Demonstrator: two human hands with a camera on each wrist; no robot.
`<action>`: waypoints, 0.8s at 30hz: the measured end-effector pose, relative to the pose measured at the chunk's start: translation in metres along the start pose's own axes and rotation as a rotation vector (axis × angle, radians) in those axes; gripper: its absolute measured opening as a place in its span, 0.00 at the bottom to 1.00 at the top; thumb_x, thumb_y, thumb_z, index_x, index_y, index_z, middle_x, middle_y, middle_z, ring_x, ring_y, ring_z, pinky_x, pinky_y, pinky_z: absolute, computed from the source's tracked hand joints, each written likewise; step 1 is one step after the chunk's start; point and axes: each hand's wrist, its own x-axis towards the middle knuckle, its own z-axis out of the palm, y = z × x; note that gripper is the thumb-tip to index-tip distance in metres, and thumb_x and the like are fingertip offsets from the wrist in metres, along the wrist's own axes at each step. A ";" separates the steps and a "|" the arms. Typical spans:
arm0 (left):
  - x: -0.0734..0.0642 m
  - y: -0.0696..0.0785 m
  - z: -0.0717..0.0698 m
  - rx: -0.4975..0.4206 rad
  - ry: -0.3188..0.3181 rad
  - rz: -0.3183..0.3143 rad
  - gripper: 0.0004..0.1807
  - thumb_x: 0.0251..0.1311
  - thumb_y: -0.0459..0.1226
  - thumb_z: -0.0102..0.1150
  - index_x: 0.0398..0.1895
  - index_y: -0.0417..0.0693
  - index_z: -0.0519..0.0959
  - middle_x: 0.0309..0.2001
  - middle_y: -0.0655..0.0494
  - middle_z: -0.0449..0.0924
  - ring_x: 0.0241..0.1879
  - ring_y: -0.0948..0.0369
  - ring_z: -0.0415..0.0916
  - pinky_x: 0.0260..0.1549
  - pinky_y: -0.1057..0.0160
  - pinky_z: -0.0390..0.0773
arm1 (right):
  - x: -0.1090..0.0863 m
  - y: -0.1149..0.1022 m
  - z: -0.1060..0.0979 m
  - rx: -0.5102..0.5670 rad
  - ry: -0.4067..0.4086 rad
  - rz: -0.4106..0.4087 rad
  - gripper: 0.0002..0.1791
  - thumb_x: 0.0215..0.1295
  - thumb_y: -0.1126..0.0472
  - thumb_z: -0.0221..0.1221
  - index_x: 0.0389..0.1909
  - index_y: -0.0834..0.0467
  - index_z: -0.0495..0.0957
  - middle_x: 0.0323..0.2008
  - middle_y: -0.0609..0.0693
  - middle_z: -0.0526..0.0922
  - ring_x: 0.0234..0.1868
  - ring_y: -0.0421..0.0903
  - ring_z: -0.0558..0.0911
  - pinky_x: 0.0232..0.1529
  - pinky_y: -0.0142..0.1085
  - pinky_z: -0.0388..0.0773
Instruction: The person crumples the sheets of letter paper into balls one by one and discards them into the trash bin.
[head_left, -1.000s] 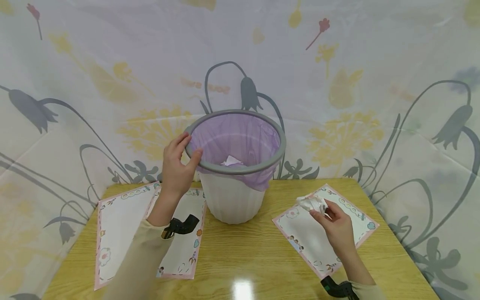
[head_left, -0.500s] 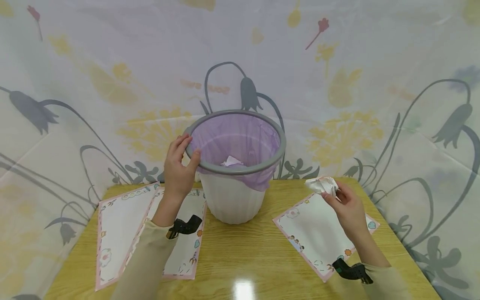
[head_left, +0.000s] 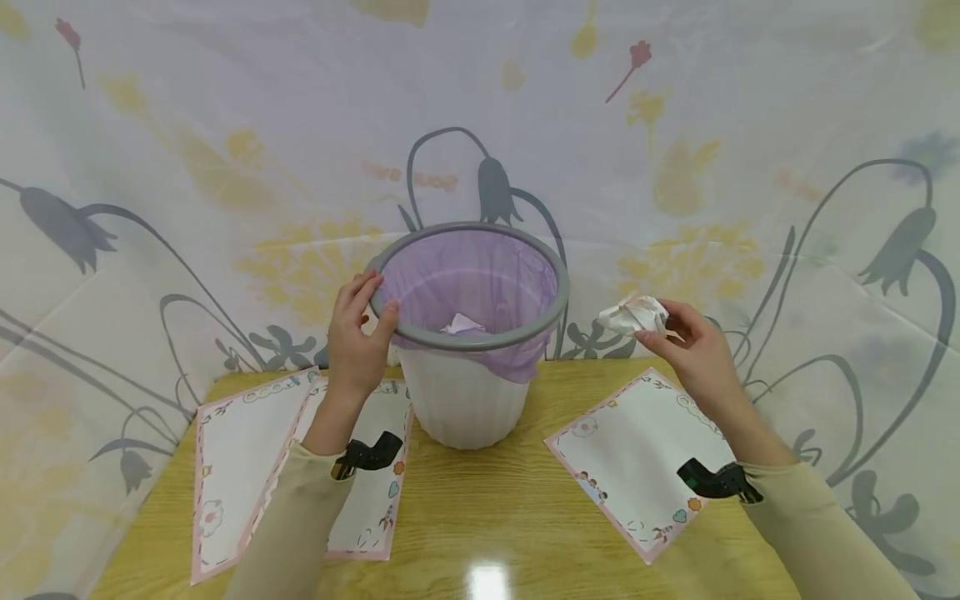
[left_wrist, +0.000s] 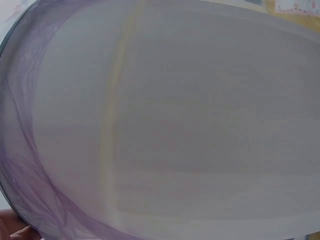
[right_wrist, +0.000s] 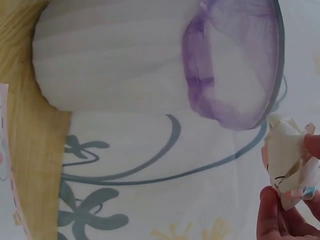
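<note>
A white trash can (head_left: 465,400) with a grey rim stands upright on the table, lined with a purple bag (head_left: 480,250). White crumpled paper shows inside it. My left hand (head_left: 357,350) grips the left side of the rim, thumb over the front and fingers round the outer edge; in the left wrist view only its fingertips (left_wrist: 15,227) show beside the can. Right of the can, raised over the table, my right hand (head_left: 693,350) pinches a crumpled paper ball (head_left: 634,315). The right wrist view shows this paper ball (right_wrist: 287,160) between thumb and fingers, close to the rim.
Two pink-bordered sheets of paper (head_left: 247,458) lie overlapping at the left of the wooden table (head_left: 465,517). Another bordered sheet (head_left: 637,467) lies at the right, below my right forearm. A flower-printed cloth (head_left: 300,150) hangs right behind the table.
My right hand has risen from close over the right sheet, carrying the paper ball up to about the height of the rim. My left hand stays on the rim.
</note>
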 end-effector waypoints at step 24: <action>-0.001 -0.002 0.001 0.015 0.002 0.013 0.31 0.68 0.49 0.49 0.67 0.37 0.72 0.71 0.50 0.64 0.74 0.56 0.53 0.50 0.43 0.70 | 0.103 -0.078 0.011 -0.268 -0.342 0.037 0.27 0.68 0.54 0.64 0.66 0.54 0.72 0.51 0.53 0.79 0.48 0.43 0.79 0.43 0.33 0.75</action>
